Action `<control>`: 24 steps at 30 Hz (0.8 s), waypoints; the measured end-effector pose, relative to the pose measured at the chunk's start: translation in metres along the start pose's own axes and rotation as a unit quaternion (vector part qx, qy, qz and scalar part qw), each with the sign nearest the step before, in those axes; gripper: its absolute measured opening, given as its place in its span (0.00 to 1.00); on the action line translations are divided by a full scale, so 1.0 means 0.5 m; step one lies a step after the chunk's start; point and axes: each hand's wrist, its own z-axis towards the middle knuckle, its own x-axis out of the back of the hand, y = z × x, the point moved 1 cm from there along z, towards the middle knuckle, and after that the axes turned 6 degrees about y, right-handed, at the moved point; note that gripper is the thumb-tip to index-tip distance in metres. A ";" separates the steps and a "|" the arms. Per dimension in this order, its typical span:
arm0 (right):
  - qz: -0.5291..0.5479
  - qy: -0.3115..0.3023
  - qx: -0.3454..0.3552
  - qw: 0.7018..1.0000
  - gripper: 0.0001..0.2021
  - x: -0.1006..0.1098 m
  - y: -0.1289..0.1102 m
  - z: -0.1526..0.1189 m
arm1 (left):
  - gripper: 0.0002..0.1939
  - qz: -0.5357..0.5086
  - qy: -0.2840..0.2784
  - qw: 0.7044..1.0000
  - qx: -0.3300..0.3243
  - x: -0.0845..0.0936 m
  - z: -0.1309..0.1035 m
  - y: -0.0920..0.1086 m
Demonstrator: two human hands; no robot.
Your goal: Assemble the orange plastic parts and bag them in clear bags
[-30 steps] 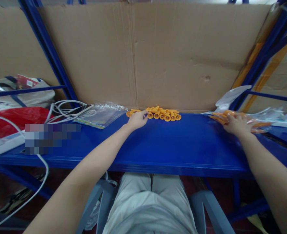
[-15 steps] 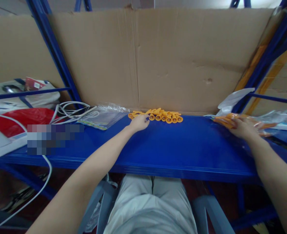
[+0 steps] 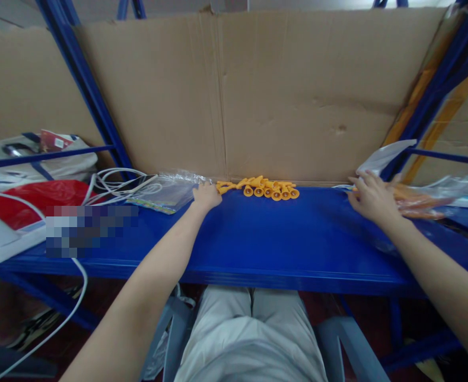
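Several orange-yellow pieces with round, flared ends (image 3: 273,188) lie in a cluster at the back of the blue table (image 3: 273,239), against the cardboard. My left hand (image 3: 208,196) is at the cluster's left end, its fingers bent; what they hold, if anything, is hidden. At the right, my right hand (image 3: 372,199) has its fingers spread, beside a clear plastic bag of orange pieces (image 3: 420,201). A flat clear plastic bag (image 3: 170,193) lies just left of my left hand.
White cables (image 3: 118,178), a red bag (image 3: 46,193) and a white power strip (image 3: 15,241) occupy the left side. Blue shelf posts (image 3: 86,85) rise at both sides, and a cardboard sheet (image 3: 289,95) stands behind the table.
My left hand has moved left along the cluster toward the flat clear bag. My right hand has come off the bag of orange pieces, shifted left and spread its fingers.
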 end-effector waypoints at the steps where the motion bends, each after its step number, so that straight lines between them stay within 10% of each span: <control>1: 0.027 -0.009 0.022 0.999 0.21 0.005 -0.029 0.013 | 0.25 -0.002 0.002 1.000 0.026 -0.005 0.007 -0.015; 6: 0.126 -0.071 0.126 0.982 0.21 -0.007 -0.150 0.085 | 0.30 -0.024 -0.024 0.990 0.134 -0.048 0.035 -0.083; 13: 0.157 -0.194 0.062 0.967 0.30 -0.039 -0.266 0.154 | 0.33 -0.050 -0.078 0.973 0.212 -0.075 0.043 -0.120; 24: 0.226 -0.186 0.043 0.955 0.25 -0.077 -0.317 0.130 | 0.31 -0.042 -0.070 0.974 0.209 -0.076 0.044 -0.131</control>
